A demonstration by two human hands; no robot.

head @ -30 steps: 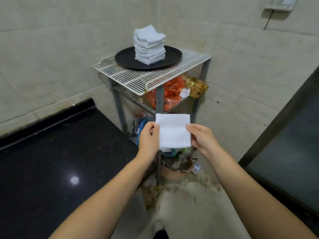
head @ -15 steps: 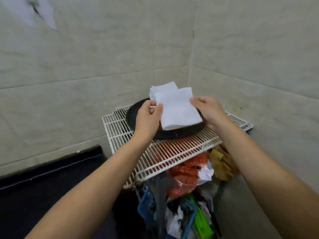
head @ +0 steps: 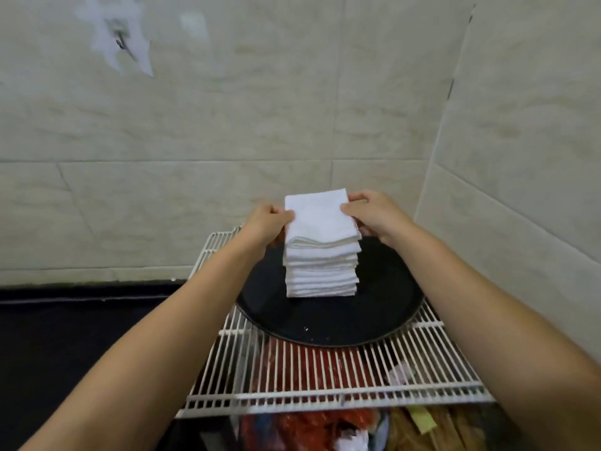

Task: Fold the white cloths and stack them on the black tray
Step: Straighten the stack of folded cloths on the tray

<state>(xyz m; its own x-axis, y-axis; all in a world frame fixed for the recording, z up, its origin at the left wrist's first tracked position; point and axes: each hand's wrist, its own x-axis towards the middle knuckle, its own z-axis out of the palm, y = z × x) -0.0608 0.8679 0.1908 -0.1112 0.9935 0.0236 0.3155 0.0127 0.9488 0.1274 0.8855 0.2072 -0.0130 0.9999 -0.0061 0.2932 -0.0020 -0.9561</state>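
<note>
**A:** Your left-hand fingers (head: 286, 217) pinch the left edge of the folded cloth (head: 320, 219); right-hand fingers (head: 349, 209) pinch the right edge. Both closed on it, thumbs on top. Neither has let go.

**B:** Where's the cloth now?

**A:** On top of the stack (head: 322, 271), or just touching it, can't tell if its weight is fully down. A second ago you held it out in mid-air, well short of the rack; half a second ago it was over the tray but still above the pile. Now it sits square with the layers under it.

**B:** Stack position?

**A:** Centre-back of the black tray (head: 328, 323), which rests on the white wire rack (head: 325, 375) in the tiled corner. Pile looks tall and near upright, edges slightly uneven.

**B:** So, task state?

**A:** My read: placing step is nearly done for this cloth. Release is what's left. Risk is dragging the top layer sideways as your left hand (head: 266, 222) and right hand (head: 374, 213) pull away, so open both together.
</note>
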